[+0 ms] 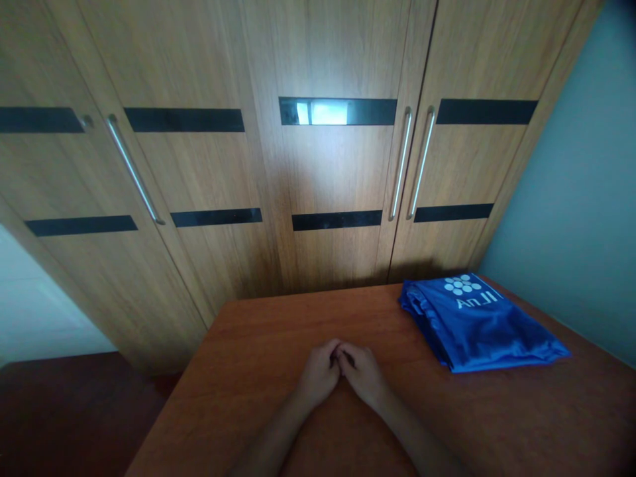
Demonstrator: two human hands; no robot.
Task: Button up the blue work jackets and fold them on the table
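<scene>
My left hand (318, 373) and my right hand (364, 375) rest on a brown wooden table (248, 371), close together at its middle. Their fingertips touch and the fingers of both are curled in. Nothing shows in either hand. A folded blue shiny garment (479, 322) with a white logo and letters lies on the table's far right, a hand's breadth or two from my right hand.
A wooden wardrobe (322, 172) with black stripes and long metal handles (400, 164) stands right behind the table. A pale wall (581, 218) runs along the right side. Dark red floor (69, 411) lies to the left of the table.
</scene>
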